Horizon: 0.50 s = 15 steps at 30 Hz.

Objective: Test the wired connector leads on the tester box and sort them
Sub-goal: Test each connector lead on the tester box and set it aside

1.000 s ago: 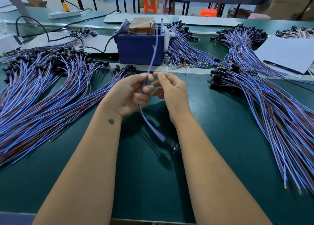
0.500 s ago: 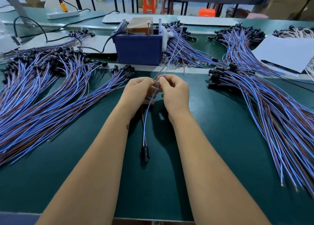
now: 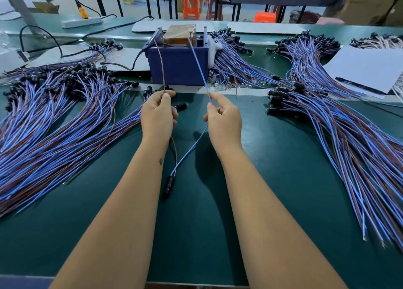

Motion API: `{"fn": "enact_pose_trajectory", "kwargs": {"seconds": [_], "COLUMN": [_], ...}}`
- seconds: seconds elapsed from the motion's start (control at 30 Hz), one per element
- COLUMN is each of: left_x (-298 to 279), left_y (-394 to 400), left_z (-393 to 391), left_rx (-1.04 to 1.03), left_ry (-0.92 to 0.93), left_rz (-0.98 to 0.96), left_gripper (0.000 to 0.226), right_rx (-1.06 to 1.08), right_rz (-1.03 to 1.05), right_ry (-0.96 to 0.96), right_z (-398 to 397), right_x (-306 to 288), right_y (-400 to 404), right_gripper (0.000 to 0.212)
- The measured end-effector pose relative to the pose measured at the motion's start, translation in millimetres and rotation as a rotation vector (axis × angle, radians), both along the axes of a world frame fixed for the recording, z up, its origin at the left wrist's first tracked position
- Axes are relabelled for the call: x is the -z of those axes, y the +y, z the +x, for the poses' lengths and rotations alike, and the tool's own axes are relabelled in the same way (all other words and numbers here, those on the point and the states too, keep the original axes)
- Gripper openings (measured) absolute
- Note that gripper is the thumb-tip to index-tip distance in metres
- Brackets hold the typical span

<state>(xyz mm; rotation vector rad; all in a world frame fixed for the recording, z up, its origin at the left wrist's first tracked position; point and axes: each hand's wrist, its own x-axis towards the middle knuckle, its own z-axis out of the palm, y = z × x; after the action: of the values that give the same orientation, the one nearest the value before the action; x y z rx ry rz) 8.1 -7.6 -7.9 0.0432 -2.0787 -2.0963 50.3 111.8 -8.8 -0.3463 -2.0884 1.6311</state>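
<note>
At the middle of the green table (image 3: 283,158), both hands hold one lead w/ two wires. Left hand (image 3: 158,116) has its fingers curled round the brown wire (image 3: 162,70), thumb pressing it near the top of the fist. Right hand (image 3: 223,119) pinches the blue wire (image 3: 197,64) between thumb and forefinger, other fingers loosely bent. Both wires run up and away to the top of the blue tester box (image 3: 178,68), which stands at the far side of the table; brown one reaches its left part, blue one its middle, approx. Whether the tips touch any contact, I cannot tell. Below the hands the two wires come together at a black connector (image 3: 169,183), which lies on the table just beside the left forearm. Left of the hands is a big pile of leads (image 3: 54,118), blue and brown wires w/ black connectors at the far end. Another pile on the right (image 3: 349,136) spreads toward the near edge, bare wire tips there. Behind the box, on its right, lies a further bundle (image 3: 235,64). White sheets of paper (image 3: 366,68) lie at the far right, w/ a dark pen on them.
</note>
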Motion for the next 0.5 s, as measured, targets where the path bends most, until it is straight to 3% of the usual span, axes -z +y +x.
{"fn": "enact_pose_trajectory", "kwargs": {"seconds": [0.17, 0.33, 0.5], "left_x": [1.2, -0.1, 0.0], "left_y": [0.7, 0.2, -0.8], "left_z": [-2.7, -4.6, -3.3], "left_rx": [-0.023, -0.027, -0.039], "left_ry": [-0.028, -0.076, -0.038], "left_rz": [-0.036, 0.007, 0.000], "left_gripper": [0.028, 0.033, 0.032], "right_rx": [0.003, 0.011, 0.004], "right_rz": [0.004, -0.023, 0.014], "right_ry": [0.024, -0.042, 0.011], "right_z": [-0.6, -4.0, -3.3], "right_x": [0.7, 1.4, 2.1], "right_y": [0.4, 2.7, 2.6], "right_gripper": [0.035, 0.057, 0.046]}}
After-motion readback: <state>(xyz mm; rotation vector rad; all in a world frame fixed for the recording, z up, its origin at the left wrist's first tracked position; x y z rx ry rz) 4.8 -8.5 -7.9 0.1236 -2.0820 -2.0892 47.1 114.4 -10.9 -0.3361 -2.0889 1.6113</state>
